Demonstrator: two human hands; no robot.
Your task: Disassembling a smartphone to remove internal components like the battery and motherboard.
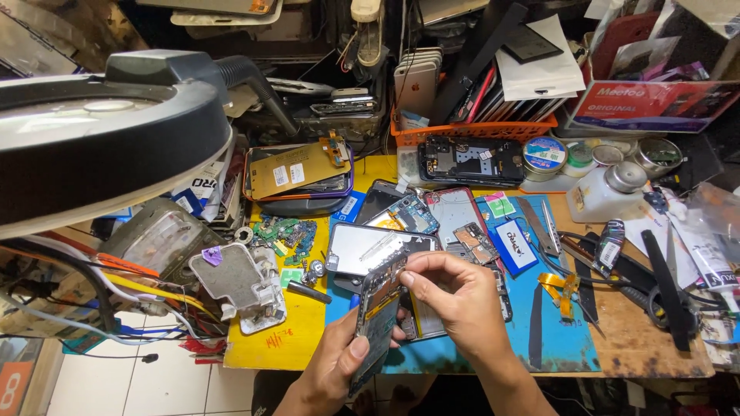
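A worn wooden tabletop (655,350) carries a yellow mat (297,339) beside a blue mat (559,339). On them lie opened phones (470,159), green circuit boards (285,231), tweezers (552,223), a white bottle (605,192) and round tins (544,154).

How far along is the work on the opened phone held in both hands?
Done: the slim dark opened phone has its back off, circuit boards exposed. In hand: left hand grips its lower edge; right hand pinches at its top end. Left: it remains unclosed; loose phone parts lie on the blue work mat.
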